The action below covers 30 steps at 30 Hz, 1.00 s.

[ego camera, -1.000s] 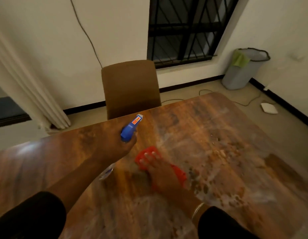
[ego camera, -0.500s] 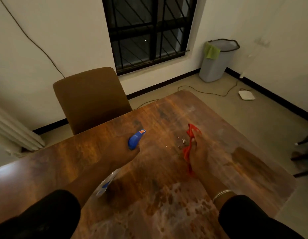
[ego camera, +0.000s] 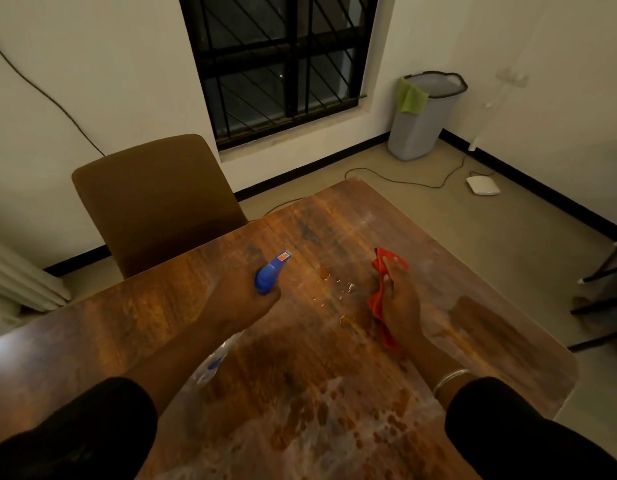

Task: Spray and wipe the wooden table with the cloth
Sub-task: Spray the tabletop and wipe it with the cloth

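Observation:
The wooden table (ego camera: pixel 334 223) fills the lower view, with whitish smears near me and at the right. My left hand (ego camera: pixel 243 294) holds a spray bottle (ego camera: pixel 270 271) by its blue head, nozzle pointing towards the table's far side; its clear body shows under my forearm. My right hand (ego camera: pixel 400 303) grips a bunched red cloth (ego camera: pixel 381 296), lifted edge-on just above the tabletop. A few small pale crumbs or droplets (ego camera: pixel 348 288) lie between the two hands.
A brown chair (ego camera: pixel 154 199) stands at the table's far edge. A grey bin (ego camera: pixel 421 123) with a green cloth sits in the corner, a cable and a white device (ego camera: pixel 483 185) on the floor. Dark chair legs (ego camera: pixel 598 299) show at right.
My right hand stopped pressing the cloth flat on the table, moved right and bunched the cloth up on edge. The view swung right. My left hand kept holding the bottle.

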{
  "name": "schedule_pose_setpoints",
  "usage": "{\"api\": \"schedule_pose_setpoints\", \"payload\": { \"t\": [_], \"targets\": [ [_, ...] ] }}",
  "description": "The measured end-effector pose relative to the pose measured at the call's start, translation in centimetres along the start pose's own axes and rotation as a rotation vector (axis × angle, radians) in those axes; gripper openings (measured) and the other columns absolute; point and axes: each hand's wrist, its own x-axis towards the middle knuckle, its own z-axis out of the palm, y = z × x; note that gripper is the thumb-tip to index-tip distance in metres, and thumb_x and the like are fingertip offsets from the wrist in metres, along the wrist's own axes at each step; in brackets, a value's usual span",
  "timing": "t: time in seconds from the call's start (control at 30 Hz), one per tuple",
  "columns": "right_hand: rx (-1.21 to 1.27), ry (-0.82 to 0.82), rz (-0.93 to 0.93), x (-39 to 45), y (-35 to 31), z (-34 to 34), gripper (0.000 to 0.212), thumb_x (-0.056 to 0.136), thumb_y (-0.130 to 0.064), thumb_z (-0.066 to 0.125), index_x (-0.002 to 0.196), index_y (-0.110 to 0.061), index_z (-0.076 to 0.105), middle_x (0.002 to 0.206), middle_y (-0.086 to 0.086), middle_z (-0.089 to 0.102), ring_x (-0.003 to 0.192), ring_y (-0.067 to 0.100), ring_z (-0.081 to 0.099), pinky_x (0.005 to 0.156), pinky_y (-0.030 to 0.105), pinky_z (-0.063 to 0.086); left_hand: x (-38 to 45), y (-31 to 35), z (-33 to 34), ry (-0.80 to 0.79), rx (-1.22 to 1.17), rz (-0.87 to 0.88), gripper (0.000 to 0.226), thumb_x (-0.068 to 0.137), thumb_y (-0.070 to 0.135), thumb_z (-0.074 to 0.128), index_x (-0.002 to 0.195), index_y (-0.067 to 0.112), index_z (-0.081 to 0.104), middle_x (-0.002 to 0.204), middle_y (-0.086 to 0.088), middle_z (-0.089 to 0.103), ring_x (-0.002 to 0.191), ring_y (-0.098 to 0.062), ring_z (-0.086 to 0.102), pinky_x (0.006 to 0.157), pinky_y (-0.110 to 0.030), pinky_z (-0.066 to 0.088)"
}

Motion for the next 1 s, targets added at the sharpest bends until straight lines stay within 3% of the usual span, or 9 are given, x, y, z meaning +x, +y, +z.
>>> {"api": "schedule_pose_setpoints", "payload": {
  "t": [0.13, 0.2, 0.37, 0.47, 0.6, 0.7, 0.77, 0.87, 1.0],
  "targets": [
    [-0.386, -0.23, -0.106, 2.0, -0.8, 2.9, 0.05, 0.115, -0.03, 0.028, 0.164, -0.022, 0.035, 0.173, 0.004, 0.027, 0.161, 0.03, 0.023, 0.13, 0.049, 0.021, 1.4, -1.0, -2.8, -0.206, 0.178, -0.053, 0.01, 0.093, 0.031, 0.058, 0.094, 0.023, 0.052, 0.072, 0.012, 0.047, 0.062, 0.0, 0.046, 0.067, -0.008, 0.038],
    [-0.596, -0.342, -0.237, 2.0, -3.0, 5.9, 0.056, 0.112, -0.036, 0.02, 0.166, -0.024, 0.026, 0.175, 0.002, 0.021, 0.163, 0.03, 0.013, 0.132, 0.05, 0.01, 1.5, -1.5, -3.9, -0.27, 0.191, -0.097, 0.021, 0.094, 0.03, 0.058, 0.11, 0.017, 0.056, 0.089, 0.004, 0.057, 0.077, -0.004, 0.053, 0.085, -0.023, 0.046],
    [-0.464, -0.628, -0.709, -7.0, -11.0, 16.5, 0.054, 0.107, -0.039, 0.029, 0.158, -0.024, 0.041, 0.166, 0.006, 0.039, 0.157, 0.038, 0.03, 0.131, 0.046, 0.001, 0.5, -2.7, -5.7, -0.114, 0.2, 0.0, 0.043, 0.087, 0.035, 0.068, 0.125, 0.019, 0.057, 0.11, -0.003, 0.066, 0.086, -0.009, 0.059, 0.074, -0.011, 0.04],
    [-0.505, -0.751, -0.965, -8.4, -10.8, 18.3, 0.057, 0.107, -0.042, 0.03, 0.162, -0.028, 0.028, 0.169, 0.003, 0.033, 0.159, 0.034, 0.019, 0.131, 0.052, 0.005, 1.3, -4.2, -6.1, -0.106, 0.17, 0.002, 0.046, 0.085, 0.046, 0.067, 0.127, 0.031, 0.055, 0.112, 0.003, 0.067, 0.096, -0.013, 0.063, 0.087, -0.033, 0.052],
    [-0.617, -0.58, -0.673, 3.9, -7.7, 14.0, 0.062, 0.106, -0.05, 0.02, 0.166, -0.035, 0.013, 0.177, 0.001, 0.009, 0.163, 0.031, 0.001, 0.13, 0.059, 0.008, 2.6, -5.8, -6.9, -0.175, 0.026, -0.046, 0.047, 0.074, 0.062, 0.061, 0.118, 0.054, 0.048, 0.104, 0.017, 0.065, 0.094, -0.006, 0.064, 0.082, -0.034, 0.055],
    [-0.699, -0.413, -0.228, 13.5, -5.3, 9.7, 0.064, 0.107, -0.049, 0.019, 0.168, -0.029, 0.013, 0.177, 0.006, 0.007, 0.162, 0.037, 0.002, 0.129, 0.062, 0.013, 3.1, -7.7, -7.3, -0.149, 0.09, -0.032, 0.049, 0.08, 0.049, 0.068, 0.125, 0.036, 0.052, 0.106, 0.011, 0.065, 0.093, -0.009, 0.064, 0.084, -0.038, 0.056],
    [-0.688, -0.384, -0.112, 15.4, -6.2, 10.5, 0.066, 0.107, -0.05, 0.016, 0.168, -0.025, 0.016, 0.176, 0.009, 0.01, 0.162, 0.041, 0.005, 0.129, 0.062, 0.012, 3.2, -9.3, -7.6, -0.09, 0.168, 0.019, 0.046, 0.082, 0.039, 0.072, 0.123, 0.025, 0.057, 0.102, 0.005, 0.068, 0.086, -0.01, 0.064, 0.077, -0.034, 0.055],
    [-0.669, -0.419, -0.323, 10.1, -11.4, 16.9, 0.06, 0.11, -0.047, 0.026, 0.166, -0.026, 0.022, 0.174, 0.008, 0.019, 0.161, 0.037, 0.012, 0.13, 0.058, 0.012, 3.9, -10.5, -8.1, 0.002, 0.23, 0.074, 0.04, 0.082, 0.029, 0.075, 0.117, 0.018, 0.061, 0.094, 0.002, 0.07, 0.073, -0.008, 0.06, 0.063, -0.018, 0.041],
    [-0.471, -0.782, -0.778, -2.7, -19.3, 25.9, 0.041, 0.111, -0.035, 0.041, 0.148, -0.02, 0.047, 0.168, 0.015, 0.034, 0.15, 0.012, 0.039, 0.129, 0.036, 0.02, 5.4, -11.4, -8.2, 0.104, 0.251, 0.069, 0.038, 0.084, 0.025, 0.073, 0.117, 0.012, 0.061, 0.092, -0.003, 0.068, 0.07, -0.013, 0.058, 0.06, -0.02, 0.036]
  ]
}}
